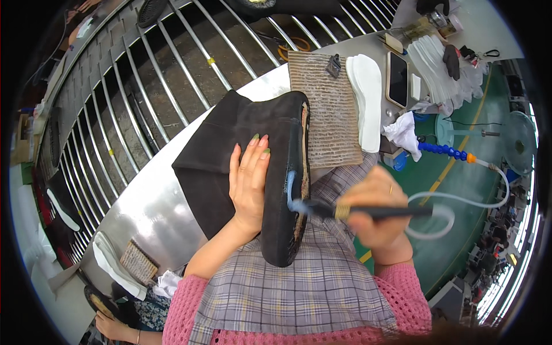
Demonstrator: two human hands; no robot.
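A black suede-like boot (218, 132) lies on its side across the metal table edge and my lap, its sole side turned to the right. My left hand (251, 178) holds it, fingers stretched along the upper and thumb hidden. In my right hand (374, 201), blurred by motion, is a dark-handled brush (391, 212) with a brass-coloured collar. Its bluish tip touches the boot's underside near the rim. A streak of pale blue, wet-looking paste (290, 187) runs there. A clear tube (443, 221) leads off the handle's end.
Beyond the boot is a ridged brown mat (325, 109), beside white insoles (365, 98) and a phone (397, 79). A metal roller rack (155, 75) runs along the far left. A blue jointed hose (443, 150) stands right. Another person's hand (112, 328) shows lower left.
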